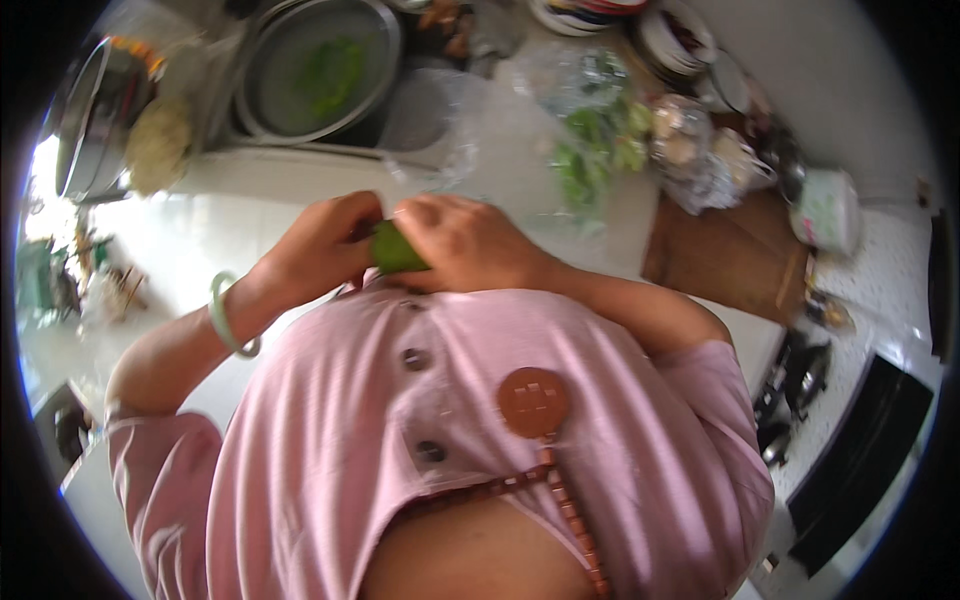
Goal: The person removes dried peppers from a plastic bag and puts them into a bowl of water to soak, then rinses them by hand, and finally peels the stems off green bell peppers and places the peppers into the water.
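Observation:
Close in front of the pink shirt [480, 345], both hands meet at a smooth, dark green vegetable [397, 249]; its exact kind is not clear. My right hand [469, 240] is wrapped over its right side, hiding much of it. At the left end, my left hand [330, 232] has its fingers curled against the vegetable, with the fingertips partly hidden. A pale green bangle [225, 315] circles the left wrist. Beyond the hands, a metal basin [262, 112] in the sink contains green leaves [330, 75] in what looks like water.
Clear plastic bags [442, 112] and leafy greens [592, 150] lie on the counter [495, 165]. Wrapped bundles [682, 142], a brown wooden board [720, 255] and a white container [825, 210] are at right. Black stove parts [862, 457] lie farther right.

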Demonstrator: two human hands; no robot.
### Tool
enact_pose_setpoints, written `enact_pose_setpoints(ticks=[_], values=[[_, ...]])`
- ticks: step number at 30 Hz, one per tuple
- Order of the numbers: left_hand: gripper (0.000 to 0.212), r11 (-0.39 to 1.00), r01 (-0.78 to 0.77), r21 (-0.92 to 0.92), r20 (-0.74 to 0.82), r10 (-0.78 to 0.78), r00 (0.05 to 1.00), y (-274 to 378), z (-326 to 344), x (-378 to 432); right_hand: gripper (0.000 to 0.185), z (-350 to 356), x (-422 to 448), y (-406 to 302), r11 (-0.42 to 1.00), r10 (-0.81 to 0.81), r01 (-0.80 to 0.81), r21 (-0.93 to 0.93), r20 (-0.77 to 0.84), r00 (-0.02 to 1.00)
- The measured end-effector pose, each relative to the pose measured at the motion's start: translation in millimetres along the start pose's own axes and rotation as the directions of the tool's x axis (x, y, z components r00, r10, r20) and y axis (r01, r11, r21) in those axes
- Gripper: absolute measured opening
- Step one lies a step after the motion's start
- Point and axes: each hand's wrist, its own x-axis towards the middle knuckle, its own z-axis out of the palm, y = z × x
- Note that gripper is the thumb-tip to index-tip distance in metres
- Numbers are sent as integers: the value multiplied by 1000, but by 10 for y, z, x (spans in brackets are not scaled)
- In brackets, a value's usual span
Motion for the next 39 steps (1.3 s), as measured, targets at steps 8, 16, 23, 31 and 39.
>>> enact_pose_setpoints(ticks=[8, 16, 23, 31, 39], values=[[19, 920, -208, 332, -287, 308, 907, -128, 36, -232, 46, 2, 28, -50, 995, 53, -55, 87, 21, 998], [15, 946, -214, 244, -421, 302, 855, -222, -45, -675, 51, 20, 156, -108, 987, -45, 33, 158, 72, 996], [19, 998, 6, 58, -630, 32, 776, -579, -132, -1195, 44, 7, 228, -151, 970, 39, -70, 234, 134, 990], [22, 986, 124, -113, -830, -162, 534, -1419, 437, -1323, 40, -33, 769, -44, 947, 9, -23, 320, 45, 999], [27, 637, 306, -707, -670, -742, -3, -3209, 2625, -1414, 34, 203, 2039, 388, 958, -155, 180, 221, -126, 980]])
